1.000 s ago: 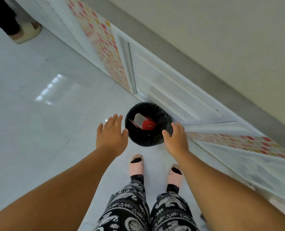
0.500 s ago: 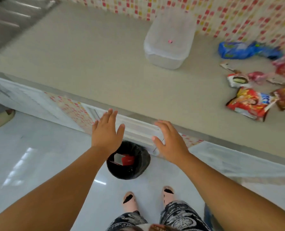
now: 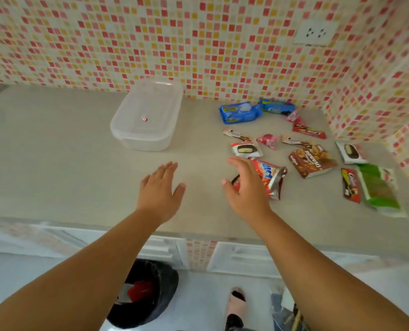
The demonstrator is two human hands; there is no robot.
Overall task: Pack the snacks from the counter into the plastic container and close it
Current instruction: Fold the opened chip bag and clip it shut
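A second ago the view looked down at the floor and a black bin; now it has swung up to the counter (image 3: 55, 163), and both hands have risen from above the bin to over the work surface.

Far left of centre, the plastic container (image 3: 148, 118) sits against the tiled wall with its lid still on, well apart from either hand. The left hand (image 3: 161, 189) hovers over bare counter, fingers straight and loosely spread, holding nothing. The right hand (image 3: 247, 189) has arrived at the near edge of the snacks, fingers wide and empty, partly covering the red crinkled packet (image 3: 270, 177); contact cannot be told. Further right lie the brown packet (image 3: 312, 162), the blue packets (image 3: 240, 112) by the wall and the green packet (image 3: 380, 187).

Packing has probably not begun: the lid likely needs removing first.
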